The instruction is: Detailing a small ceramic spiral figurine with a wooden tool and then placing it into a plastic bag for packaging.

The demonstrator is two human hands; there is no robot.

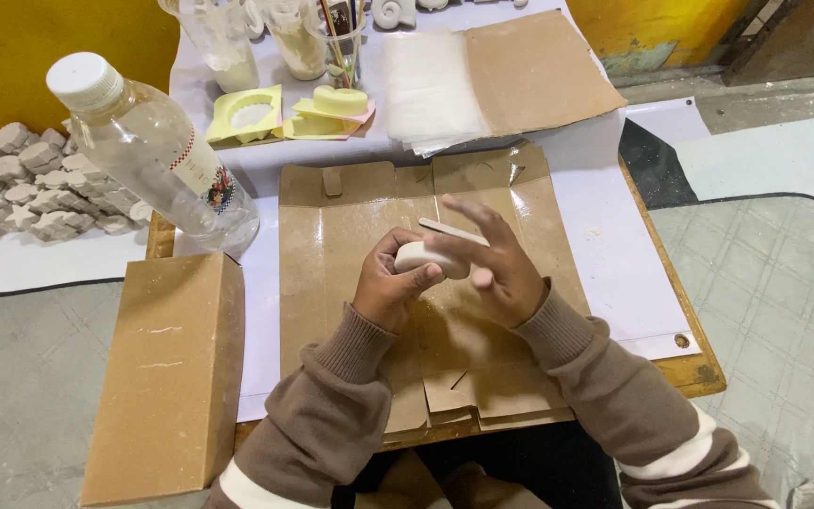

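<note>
My left hand [386, 287] grips a small white plaster-like piece [423, 255] over a flattened brown cardboard sheet [332, 245]. My right hand [496, 264] touches the same piece from the right. A thin flat wooden stick [449, 231] is held in its fingers and lies across the top of the piece. Both hands hover just above the middle of the cardboard.
A clear plastic bottle [157, 155] stands at the left, with a closed brown box [171, 372] in front of it. Yellow moulds [284, 115], jars [299, 38] and a stack of brown and translucent sheets [492, 80] sit at the back. White cast shapes [25, 184] lie at far left.
</note>
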